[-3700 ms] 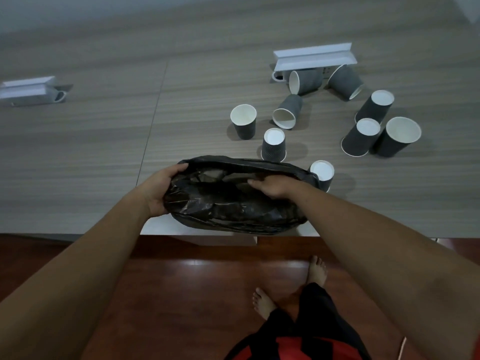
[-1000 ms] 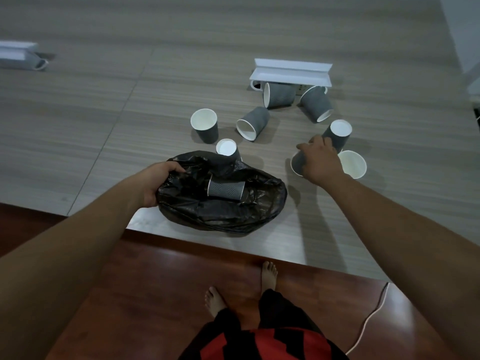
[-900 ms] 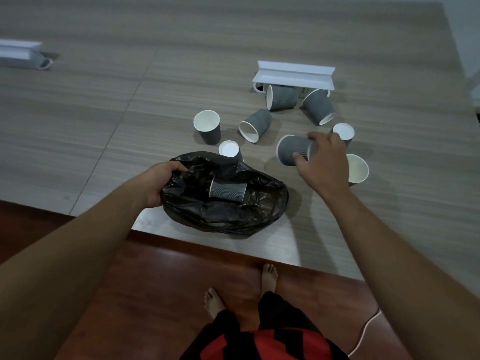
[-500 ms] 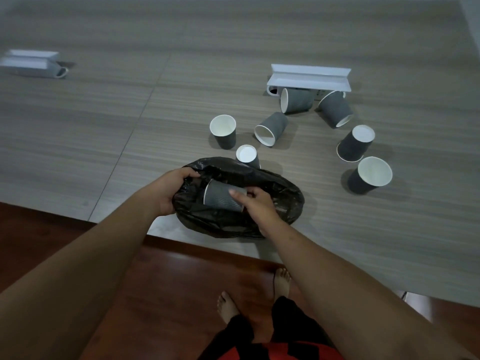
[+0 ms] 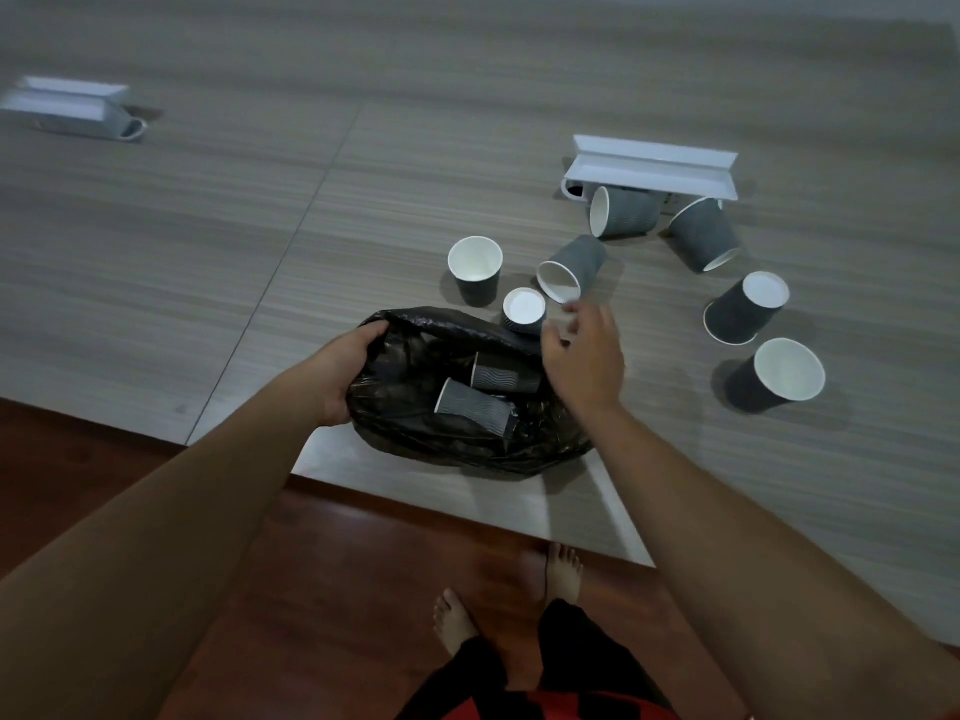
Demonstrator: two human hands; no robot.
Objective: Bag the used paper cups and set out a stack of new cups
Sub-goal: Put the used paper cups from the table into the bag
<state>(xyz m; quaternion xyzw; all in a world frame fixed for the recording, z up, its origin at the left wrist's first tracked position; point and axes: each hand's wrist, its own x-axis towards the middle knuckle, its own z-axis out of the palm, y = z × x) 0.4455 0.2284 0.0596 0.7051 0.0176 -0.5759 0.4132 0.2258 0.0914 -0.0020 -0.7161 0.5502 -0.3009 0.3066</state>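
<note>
The left hand (image 5: 343,374) grips the black bag's (image 5: 457,439) rim. The right hand (image 5: 584,356) hovers open and empty above it. Two cups (image 5: 475,406) lie inside.

- Left hand (image 5: 340,374) clenched in a firm grip, forearm reaching forward.
- Right hand (image 5: 584,356) raised, fingers (image 5: 574,310) loosely spread, holding nothing.

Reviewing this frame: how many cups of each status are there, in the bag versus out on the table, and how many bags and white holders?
Cups inside the black bag: 2
Cups on the table: 7
Black bags: 1
White holders: 2
Total: 12
</note>
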